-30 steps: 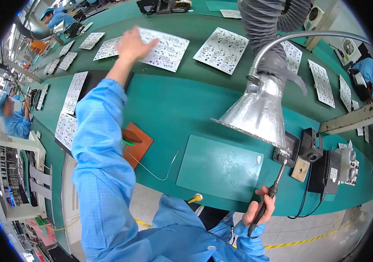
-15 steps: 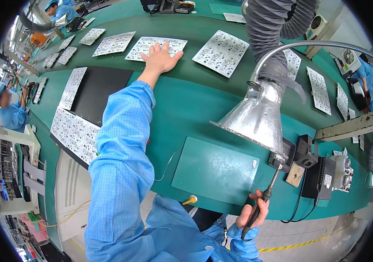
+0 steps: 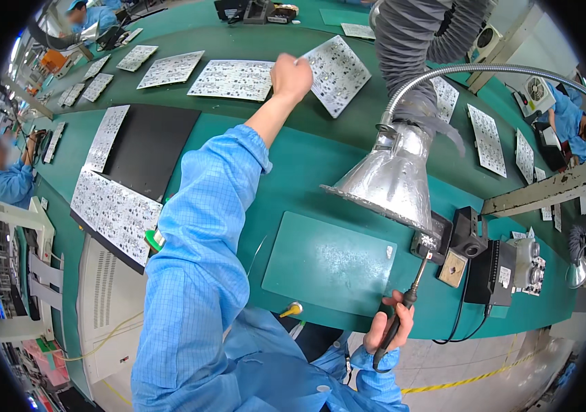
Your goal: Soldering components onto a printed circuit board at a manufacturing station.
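My left hand (image 3: 291, 77) reaches across the bench, its fingers closed at the left corner of a white circuit board panel (image 3: 338, 74), which tilts up slightly. Just left of that hand lies another white circuit board panel (image 3: 230, 79) on the dark green strip. My right hand (image 3: 388, 328) grips a soldering iron (image 3: 403, 310) near the bench's front edge, its tip pointing away beside the iron stand (image 3: 433, 237). A green work mat (image 3: 327, 264) lies between my arms. A metal fume hood (image 3: 389, 182) hangs above the bench, right of the mat.
More board panels (image 3: 171, 69) line the strip on both sides. Two board panels (image 3: 116, 209) rest by a black sheet (image 3: 156, 141) at left. A solder spool (image 3: 154, 239) sits beside my left sleeve. A black soldering station (image 3: 488, 271) stands at right. Co-workers sit farther off.
My left hand has lifted off the left panel, moved right and closed on the corner of the neighbouring panel, which has turned slightly. My right hand still holds the soldering iron.
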Tool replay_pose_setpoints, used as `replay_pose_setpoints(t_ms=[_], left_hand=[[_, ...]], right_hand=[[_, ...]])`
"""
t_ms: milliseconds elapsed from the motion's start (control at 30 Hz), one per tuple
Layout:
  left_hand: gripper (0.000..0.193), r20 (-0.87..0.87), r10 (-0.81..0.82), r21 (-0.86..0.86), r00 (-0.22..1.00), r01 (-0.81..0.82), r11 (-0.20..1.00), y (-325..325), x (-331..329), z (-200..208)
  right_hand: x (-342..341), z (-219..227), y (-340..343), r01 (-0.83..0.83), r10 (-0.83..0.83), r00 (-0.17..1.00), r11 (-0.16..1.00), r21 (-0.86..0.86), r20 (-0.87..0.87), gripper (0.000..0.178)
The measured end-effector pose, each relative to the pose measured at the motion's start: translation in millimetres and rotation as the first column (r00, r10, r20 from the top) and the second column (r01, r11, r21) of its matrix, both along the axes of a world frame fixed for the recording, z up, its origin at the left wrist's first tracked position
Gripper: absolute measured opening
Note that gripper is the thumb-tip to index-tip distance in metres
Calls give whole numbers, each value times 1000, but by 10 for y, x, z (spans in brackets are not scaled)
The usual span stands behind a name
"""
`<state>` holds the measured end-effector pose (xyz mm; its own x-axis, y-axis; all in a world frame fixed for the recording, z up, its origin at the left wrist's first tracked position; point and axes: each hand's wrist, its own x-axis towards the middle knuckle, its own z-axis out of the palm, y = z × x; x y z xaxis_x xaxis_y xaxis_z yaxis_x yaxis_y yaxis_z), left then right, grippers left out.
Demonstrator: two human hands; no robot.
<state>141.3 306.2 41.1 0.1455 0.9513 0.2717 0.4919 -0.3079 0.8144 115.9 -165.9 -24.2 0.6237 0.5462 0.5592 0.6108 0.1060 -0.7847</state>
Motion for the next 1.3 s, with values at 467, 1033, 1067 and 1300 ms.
replay_pose_setpoints(t_ms=[467, 1033, 1067, 1300], left_hand=[[18, 202, -203, 657, 958, 22, 754, -1192, -2289, 1762], [26, 526, -104, -407, 844, 357, 841, -2783, -2050, -293], [26, 526, -99, -413, 845, 355, 839, -2774, -2003, -328], [64, 679, -180, -453, 712, 599, 661, -2744, -1960, -199]], right_hand=[[-24, -99, -101, 0, 3, 1000, 991, 131, -19, 38], [-338, 86, 103, 9, 6, 989, 995, 103, -150, 43], [-291, 63, 104, 6, 3, 989, 998, 63, -147, 42], [-102, -43, 123, 41, -50, 994, 995, -93, -96, 37]])
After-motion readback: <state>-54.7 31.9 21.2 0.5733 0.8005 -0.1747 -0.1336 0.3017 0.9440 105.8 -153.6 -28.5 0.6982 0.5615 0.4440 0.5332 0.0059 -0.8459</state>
